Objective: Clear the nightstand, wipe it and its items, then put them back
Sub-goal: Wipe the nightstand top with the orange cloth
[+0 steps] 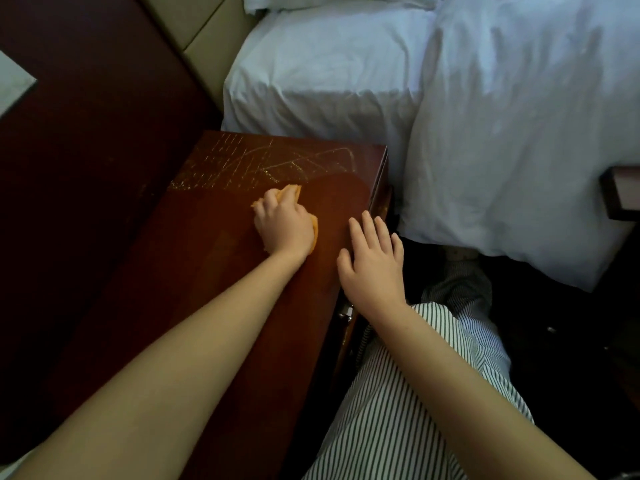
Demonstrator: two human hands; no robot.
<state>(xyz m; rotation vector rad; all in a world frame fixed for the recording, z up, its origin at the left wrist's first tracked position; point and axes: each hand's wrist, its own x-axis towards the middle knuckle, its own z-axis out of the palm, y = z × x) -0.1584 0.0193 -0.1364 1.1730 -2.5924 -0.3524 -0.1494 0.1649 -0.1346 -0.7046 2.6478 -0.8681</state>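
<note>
The dark red wooden nightstand fills the middle of the head view, its top bare. Wet streaks shine on its far part. My left hand grips a bunched orange cloth and presses it on the top near the middle. Orange cloth shows past the fingers and under the palm's right side. My right hand lies flat with straight fingers on the nightstand's right edge, holding nothing.
A bed with white sheet and white duvet stands right behind and beside the nightstand. A dark wooden wall panel runs along the left. My striped trousers are at the lower right. A dark furniture corner sits far right.
</note>
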